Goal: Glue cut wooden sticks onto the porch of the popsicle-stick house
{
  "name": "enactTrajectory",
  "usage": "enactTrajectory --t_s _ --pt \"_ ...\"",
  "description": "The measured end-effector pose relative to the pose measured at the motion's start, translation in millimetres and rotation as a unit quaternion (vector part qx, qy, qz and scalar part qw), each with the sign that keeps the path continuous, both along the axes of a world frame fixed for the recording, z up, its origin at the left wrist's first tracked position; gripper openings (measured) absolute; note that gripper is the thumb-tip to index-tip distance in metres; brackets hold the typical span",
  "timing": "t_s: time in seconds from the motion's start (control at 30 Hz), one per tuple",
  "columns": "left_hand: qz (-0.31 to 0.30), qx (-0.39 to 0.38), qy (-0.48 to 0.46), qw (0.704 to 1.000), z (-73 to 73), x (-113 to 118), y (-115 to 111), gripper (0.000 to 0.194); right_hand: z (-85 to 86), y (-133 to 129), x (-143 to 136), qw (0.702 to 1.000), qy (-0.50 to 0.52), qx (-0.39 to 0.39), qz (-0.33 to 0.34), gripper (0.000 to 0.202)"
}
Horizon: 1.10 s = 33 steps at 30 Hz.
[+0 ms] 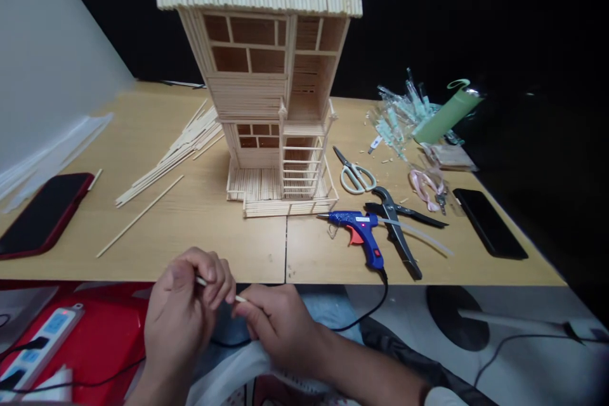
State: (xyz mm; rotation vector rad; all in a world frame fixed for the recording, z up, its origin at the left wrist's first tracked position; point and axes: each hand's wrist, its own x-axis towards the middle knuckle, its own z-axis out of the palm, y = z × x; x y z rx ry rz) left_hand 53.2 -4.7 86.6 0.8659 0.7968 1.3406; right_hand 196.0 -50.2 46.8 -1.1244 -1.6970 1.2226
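Just off the table's front edge, my left hand (185, 304) has its fingers curled round a thin wooden stick (241, 299). My right hand (280, 323) pinches the same stick between thumb and forefinger, close to the left fingertips. Beyond them a tall model house (252, 95) made of pale sticks stands upright on the table (247, 260). A single stick (140, 216) lies to its left, in front of a loose pile of sticks (176, 149). A blue glue gun (364, 231) lies on its side at the house's front right corner.
White-handled scissors (354, 176), black pliers (396, 228) and a phone (490, 222) lie on the right. Behind them are a green bottle (447, 115) and plastic wrappers (404, 111). Another phone (45, 212) is far left. A power strip (45, 342) sits on something red below.
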Motion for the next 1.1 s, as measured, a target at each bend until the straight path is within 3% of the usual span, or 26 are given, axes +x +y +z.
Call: enactTrajectory --t_s 0.1,0.2,0.3,0.4,0.6,0.73,0.9,1.1 --pt "0.002 -0.022 0.041 0.999 -10.3 2 5 0.041 -0.9 4 11 1.0 -0.014 0.004 -0.027 0.035" --pt "-0.002 -0.036 0.143 0.989 -21.0 5 7 0.037 0.4 7 19 0.999 -0.016 0.004 -0.046 0.031" --pt "-0.013 -0.009 0.244 0.97 -27.2 8 6 0.024 5.9 11 27 0.997 -0.057 0.029 -0.052 0.032" --pt "-0.003 0.032 0.279 0.96 -27.4 8 4 0.019 10.9 16 34 0.989 -0.122 0.058 -0.052 0.036" --pt "0.052 0.086 0.251 0.963 -21.6 2 11 0.01 4.0 21 46 0.972 -0.193 0.106 -0.083 0.034" --pt "0.063 0.041 0.164 0.984 -22.1 2 24 0.012 0.5 18 54 0.968 -0.185 0.122 -0.116 0.031" --pt "0.054 -0.011 0.086 0.995 -19.8 12 27 0.02 7.8 17 57 0.972 -0.104 0.132 -0.164 0.023" --pt "0.021 -0.027 0.114 0.993 -23.7 26 9 0.02 17.0 19 45 0.984 -0.096 0.095 -0.115 0.02"
